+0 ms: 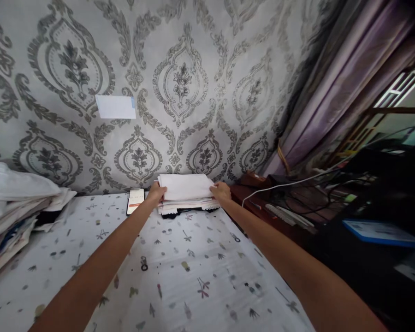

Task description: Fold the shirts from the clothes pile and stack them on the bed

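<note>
A white folded cloth (186, 186) lies on top of a stack of folded cloths (190, 204) at the far edge of the patterned sheet, close to the wall. My left hand (155, 193) grips its left end, thumb on top. At the opposite end my right hand (221, 191) pinches the cloth the same way. Scalloped edges and a black piece show at the bottom of the stack. The fingers under the cloth are hidden on both sides.
A lit phone (135, 202) lies left of the stack. Piled clothes (17, 203) stand at the far left. On the right are a white cable (283, 185), a dark red table (252, 214), a blue-edged item (383, 234) and a purple curtain (335, 87).
</note>
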The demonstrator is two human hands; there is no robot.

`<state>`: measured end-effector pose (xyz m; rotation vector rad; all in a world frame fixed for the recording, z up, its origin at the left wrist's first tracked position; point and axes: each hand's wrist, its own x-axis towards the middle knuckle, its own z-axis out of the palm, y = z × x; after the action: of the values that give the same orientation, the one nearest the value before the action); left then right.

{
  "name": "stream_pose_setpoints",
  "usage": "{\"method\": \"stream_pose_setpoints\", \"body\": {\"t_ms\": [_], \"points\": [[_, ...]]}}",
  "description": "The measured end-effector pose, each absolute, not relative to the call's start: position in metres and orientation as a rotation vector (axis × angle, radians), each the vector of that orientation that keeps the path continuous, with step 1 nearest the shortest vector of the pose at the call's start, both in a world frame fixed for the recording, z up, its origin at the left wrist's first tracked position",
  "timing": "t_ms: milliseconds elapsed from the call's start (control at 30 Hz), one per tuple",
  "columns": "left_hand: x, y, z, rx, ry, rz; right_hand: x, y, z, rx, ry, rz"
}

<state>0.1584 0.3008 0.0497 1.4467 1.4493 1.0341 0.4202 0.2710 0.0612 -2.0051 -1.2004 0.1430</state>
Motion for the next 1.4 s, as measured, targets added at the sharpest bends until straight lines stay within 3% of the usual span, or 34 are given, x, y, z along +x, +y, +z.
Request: {"method": "stream_pose_setpoints", "body": {"t_ms": [100, 200, 300, 467, 767, 1000, 1167, 1400], "points": [[0.160, 0.291, 0.068, 1.598, 1.581, 1.076, 0.402, 0.274, 0.080, -1.956, -1.392, 0.008], [0.175, 0.283, 0.084, 2.127, 1.717, 1.111, 0.374, 0.288, 0.091, -1.845, -1.679, -0.111], [0.191, 0.282, 0.080, 2.602, 1.670, 0.899, 0.356, 0.301, 0.079, -1.918, -1.908, -0.199], [0.192, 0.298, 0.043, 2.314, 1.763, 0.395, 0.362, 0.307, 0.040, -2.144, -1.939, -0.020], [0.187, 0.303, 0.036, 2.267, 1.723, 0.475, 0.367, 0.314, 0.038, -2.194, -1.983, -0.009], [0.149, 0.233, 0.031, 2.387, 1.570, 0.329, 0.337, 0.294, 0.065, -2.162, -1.956, -0.226], [0.068, 0.152, 0.002, 2.563, 1.286, 0.247, 0.289, 0.234, 0.051, -1.688, -2.161, -0.322], [-0.043, 0.076, -0.009, 2.706, 1.318, 0.363, 0.197, 0.081, -0.027, -1.023, -2.418, 0.151]]}}
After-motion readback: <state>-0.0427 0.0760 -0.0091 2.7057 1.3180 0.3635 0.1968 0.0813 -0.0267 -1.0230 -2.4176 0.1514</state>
